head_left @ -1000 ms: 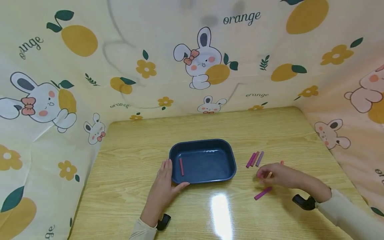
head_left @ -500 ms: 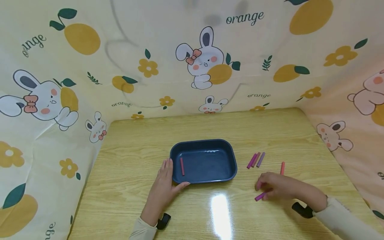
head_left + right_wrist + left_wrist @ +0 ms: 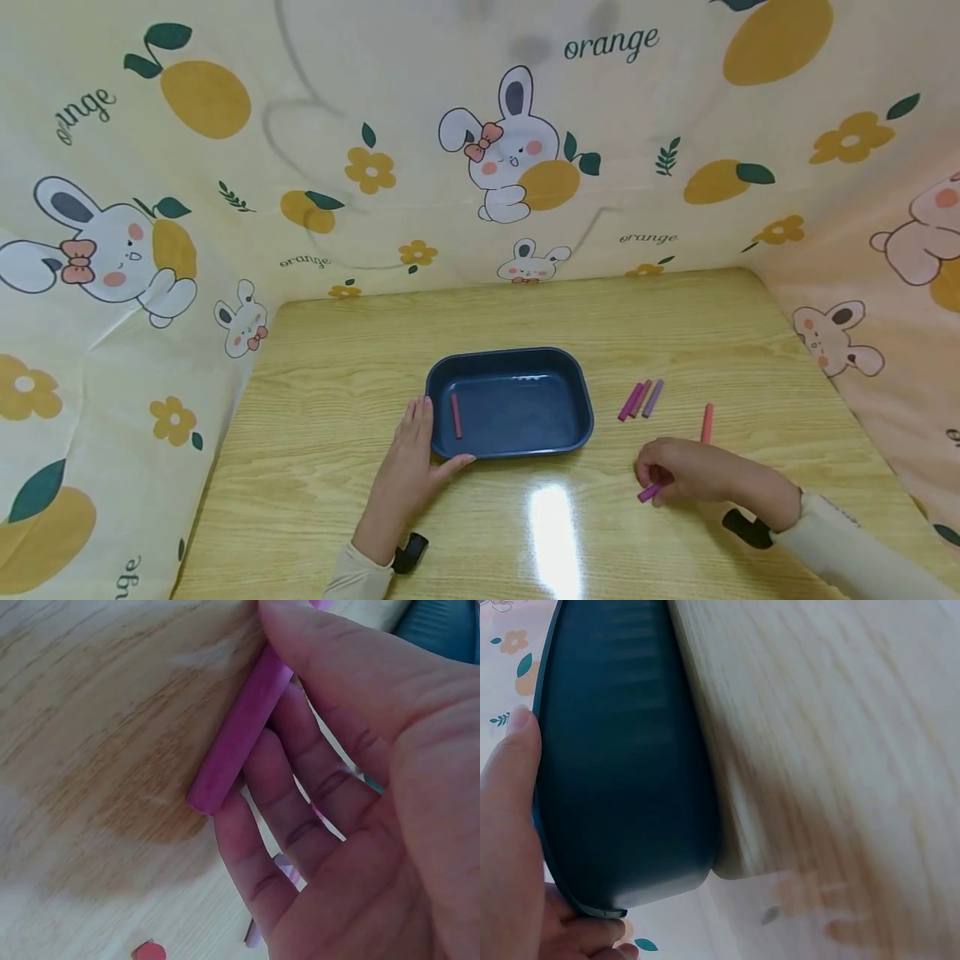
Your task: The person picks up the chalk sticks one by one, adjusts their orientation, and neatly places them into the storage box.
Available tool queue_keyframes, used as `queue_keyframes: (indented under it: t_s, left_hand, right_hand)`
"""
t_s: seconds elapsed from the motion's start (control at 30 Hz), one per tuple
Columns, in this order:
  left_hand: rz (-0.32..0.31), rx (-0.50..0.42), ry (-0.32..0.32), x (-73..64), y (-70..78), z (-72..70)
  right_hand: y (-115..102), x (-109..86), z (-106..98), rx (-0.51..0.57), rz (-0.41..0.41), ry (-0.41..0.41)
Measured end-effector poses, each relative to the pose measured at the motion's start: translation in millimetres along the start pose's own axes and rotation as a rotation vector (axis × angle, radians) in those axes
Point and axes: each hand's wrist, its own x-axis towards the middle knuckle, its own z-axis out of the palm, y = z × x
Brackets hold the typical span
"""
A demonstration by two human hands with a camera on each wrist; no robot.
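My left hand (image 3: 406,475) rests against the dark blue tray (image 3: 510,455), fingers straight along its left wall and thumb on the front rim. In the left wrist view the thumb touches the tray's rim. One dark red crayon-like stick (image 3: 456,417) lies inside, towards the left. To the right, low over the table, my right hand (image 3: 686,471) pinches a magenta crayon-like stick (image 3: 240,735) between thumb and fingers. In the head view only that stick's left end shows below the fingertips.
Beyond the right hand lie a magenta stick (image 3: 630,402), a brownish-red stick (image 3: 641,398) and a purple stick (image 3: 653,398), close together. An orange-red stick (image 3: 707,422) is partly hidden behind the hand. Patterned cloth (image 3: 390,225) surrounds the wooden table (image 3: 337,358).
My right hand has come down and slightly left onto the magenta stick, and now pinches it. The orange-red stick shows more. My left hand has stayed at the tray.
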Motion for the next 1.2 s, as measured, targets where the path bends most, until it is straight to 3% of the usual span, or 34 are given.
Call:
queue_keyframes:
  t_s: [0.37, 0.67, 0.97, 1.2]
  left_hand:
    - [0.007, -0.004, -0.008, -0.4, 0.4, 0.0]
    - [0.011, 0.009, 0.0, 0.5, 0.4, 0.0]
    - [0.001, 0.01, -0.016, 1.7, -0.3, 0.5]
    - [0.0, -0.009, -0.015, 1.4, 0.1, -0.2]
  right_hand:
    - [1.4, -1.4, 1.2, 0.032, 0.034, -0.026]
    - [1.9, -3.1, 0.3, 0.13, 0.005, -0.018]
    - [5.6, -0.3, -2.5, 0.204, -0.048, 0.046]
    - [1.6, 3.4, -13.8, 0.315, 0.025, 0.11]
